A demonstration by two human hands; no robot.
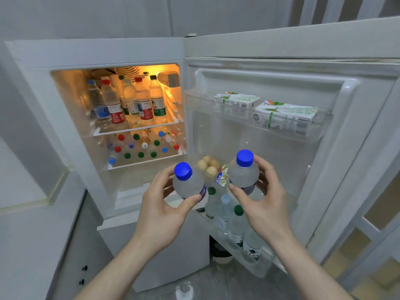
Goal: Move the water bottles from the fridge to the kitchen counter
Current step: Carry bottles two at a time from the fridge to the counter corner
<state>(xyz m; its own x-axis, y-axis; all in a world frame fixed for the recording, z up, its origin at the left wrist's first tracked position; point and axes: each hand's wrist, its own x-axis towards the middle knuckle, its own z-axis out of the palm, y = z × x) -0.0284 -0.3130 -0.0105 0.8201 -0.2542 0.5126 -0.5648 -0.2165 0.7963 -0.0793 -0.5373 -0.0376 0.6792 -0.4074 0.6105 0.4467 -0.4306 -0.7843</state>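
The left hand [161, 211] wraps its fingers and thumb round the body of one blue-capped water bottle [188, 183], and the right hand [263, 197] grips a second blue-capped bottle [244, 173] the same way; both bottles stand nearly upright, caps up toward the camera, held apart in the air in front of the open fridge [121, 118], clear of its shelves. Between and below them sit a few eggs [208, 165] and more bottles in the lower door rack [233, 221]. Further out, the lit upper shelf [134, 128] carries a crowd of standing bottles (red, green and blue caps), the shelf below shows mostly caps, and two cartons [285, 114] lie in the upper door rack. The table is not plainly in view, so the carry probably means turning away from the fridge, both hands equally loaded.
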